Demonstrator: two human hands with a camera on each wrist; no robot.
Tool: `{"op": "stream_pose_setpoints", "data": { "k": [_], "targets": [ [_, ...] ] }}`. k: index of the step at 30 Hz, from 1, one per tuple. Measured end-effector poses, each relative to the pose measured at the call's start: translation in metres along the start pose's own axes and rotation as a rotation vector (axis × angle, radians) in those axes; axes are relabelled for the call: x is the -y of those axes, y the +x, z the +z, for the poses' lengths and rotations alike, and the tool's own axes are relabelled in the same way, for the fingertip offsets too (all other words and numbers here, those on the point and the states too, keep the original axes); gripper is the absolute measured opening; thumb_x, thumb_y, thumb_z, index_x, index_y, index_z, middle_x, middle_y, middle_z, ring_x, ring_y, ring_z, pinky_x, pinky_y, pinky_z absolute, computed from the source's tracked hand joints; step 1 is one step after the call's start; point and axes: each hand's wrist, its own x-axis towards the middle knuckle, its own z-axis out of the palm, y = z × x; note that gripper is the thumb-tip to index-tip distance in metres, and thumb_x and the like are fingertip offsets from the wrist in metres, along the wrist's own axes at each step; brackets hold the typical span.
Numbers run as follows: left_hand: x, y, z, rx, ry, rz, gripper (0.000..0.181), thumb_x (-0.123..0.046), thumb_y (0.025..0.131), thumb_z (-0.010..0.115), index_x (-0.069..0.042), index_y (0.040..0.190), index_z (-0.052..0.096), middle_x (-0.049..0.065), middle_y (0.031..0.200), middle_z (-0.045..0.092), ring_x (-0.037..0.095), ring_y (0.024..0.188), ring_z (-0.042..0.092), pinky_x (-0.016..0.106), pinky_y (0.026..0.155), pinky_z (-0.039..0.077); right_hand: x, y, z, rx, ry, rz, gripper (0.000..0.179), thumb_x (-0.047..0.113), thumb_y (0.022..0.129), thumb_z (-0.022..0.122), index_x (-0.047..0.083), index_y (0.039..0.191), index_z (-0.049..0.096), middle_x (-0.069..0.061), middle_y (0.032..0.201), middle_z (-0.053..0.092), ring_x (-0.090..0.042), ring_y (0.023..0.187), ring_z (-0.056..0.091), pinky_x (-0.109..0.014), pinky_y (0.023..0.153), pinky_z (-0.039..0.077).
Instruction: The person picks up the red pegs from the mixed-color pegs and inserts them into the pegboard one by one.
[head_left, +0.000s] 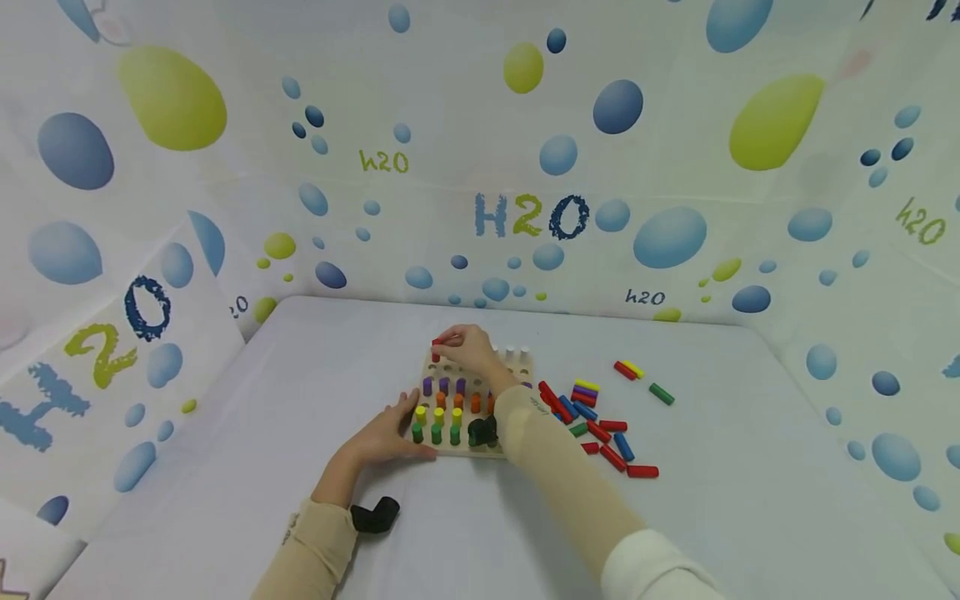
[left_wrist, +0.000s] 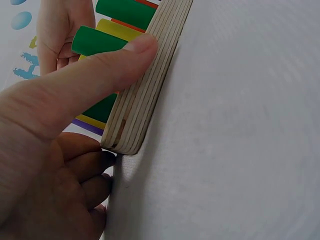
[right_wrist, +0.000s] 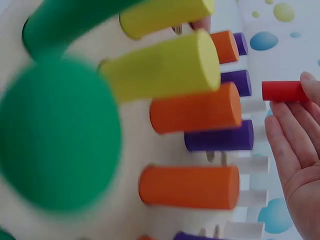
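L grip (head_left: 390,429) holds the peg board (head_left: 447,427) by its near left corner, thumb on the front edge, fingers curled at the side; that bracing suits the job, so firm, light pressure w/o lifting is best. On the board's L part, near to far, stand green pegs (head_left: 437,434), yellow pegs (head_left: 438,415), orange pegs (head_left: 476,403) & purple pegs (head_left: 443,385). Beyond them, at the far left corner, a red peg (head_left: 436,350) is roughly upright, pinched btwn thumb and fingers of the R grip (head_left: 471,346). R wrist view shows its free end apart from the board; which hole lies under it, can't tell. Bare holes (head_left: 432,367) show just nearer the person. To seat it well, the person should line the free end up w/ one hole, lower it straight, press, then let go w/o tipping it. White pegs (head_left: 510,352) stand in the far row to the R, and the R sleeve (head_left: 570,450) crosses above the board, so the wrist should ride high to avoid knocks. Farther R, loose pegs (head_left: 612,457), mostly red & blue, lie on the bench (head_left: 750,517)
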Motion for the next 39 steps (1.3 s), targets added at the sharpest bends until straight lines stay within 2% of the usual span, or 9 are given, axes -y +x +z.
{"op": "stream_pose_setpoints", "data": {
  "k": [6,11,18,25,39],
  "targets": [
    [0.0,-0.001,-0.001,0.007,-0.005,-0.012,0.114,-0.048,0.062,0.079,-0.006,0.146,0.014,0.024,0.149,0.006,0.047,0.133,0.003,0.059,0.106,0.008,0.001,0.0,0.009,-0.022,0.022,0.067,0.018,0.023,0.083,0.068,0.007,0.093,0.066,-0.005,0.092,0.067,-0.016,0.086,0.062,-0.027,0.073,0.052],
    [-0.001,0.0,0.001,0.009,-0.012,0.003,0.114,-0.047,0.063,0.08,-0.006,0.146,0.014,0.025,0.148,0.006,0.049,0.132,0.004,0.06,0.105,0.009,-0.002,-0.002,0.016,-0.074,0.005,0.11,0.018,0.018,0.084,0.067,0.004,0.095,0.065,-0.009,0.097,0.067,-0.02,0.092,0.062,-0.029,0.076,0.052],
    [0.0,-0.002,0.006,0.02,-0.004,0.004,0.114,-0.046,0.063,0.08,-0.007,0.146,0.015,0.025,0.148,0.007,0.048,0.133,0.004,0.058,0.106,0.009,-0.014,-0.006,0.025,-0.112,-0.035,0.104,0.017,0.015,0.085,0.066,0.002,0.095,0.065,-0.012,0.096,0.067,-0.023,0.091,0.063,-0.028,0.07,0.053],
    [-0.001,-0.001,0.003,0.009,0.004,0.02,0.112,-0.044,0.063,0.08,-0.005,0.146,0.015,0.027,0.147,0.008,0.05,0.131,0.006,0.059,0.105,0.011,-0.018,-0.001,0.029,-0.162,-0.029,0.105,0.016,0.016,0.084,0.067,0.004,0.094,0.065,-0.011,0.094,0.067,-0.023,0.085,0.063,-0.028,0.065,0.052],
    [-0.002,-0.001,-0.001,-0.009,-0.001,0.021,0.112,-0.043,0.064,0.081,-0.004,0.146,0.015,0.027,0.148,0.008,0.048,0.132,0.006,0.058,0.106,0.01,-0.012,0.004,0.03,-0.15,-0.091,0.084,0.016,0.017,0.083,0.068,0.004,0.094,0.066,-0.01,0.093,0.068,-0.022,0.086,0.064,-0.028,0.07,0.053]
  ]
}}
